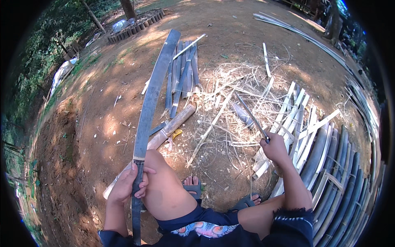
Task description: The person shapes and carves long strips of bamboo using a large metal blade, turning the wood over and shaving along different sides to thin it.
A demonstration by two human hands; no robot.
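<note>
A long, wide split-bamboo slat [153, 92], dark grey-green with a ringed joint low down, stands tilted upright on my left side, beside my bare knee. My left hand [126, 184] grips it just below that joint, the thumb along it and some fingers loosely curled. Over on the right, my right hand [275, 148] is closed round the dark handle of a knife [252, 116]. Its long narrow blade points up and to the left, above the shavings and apart from the slat.
A bamboo log [176, 124] lies by my knee, with dark split pieces [177, 78] beyond it. Thin shavings [230, 80] cover the ground ahead. Pale strips [302, 117] and a row of bamboo poles [335, 189] lie at the right. Long strips [300, 35] stretch across the far right.
</note>
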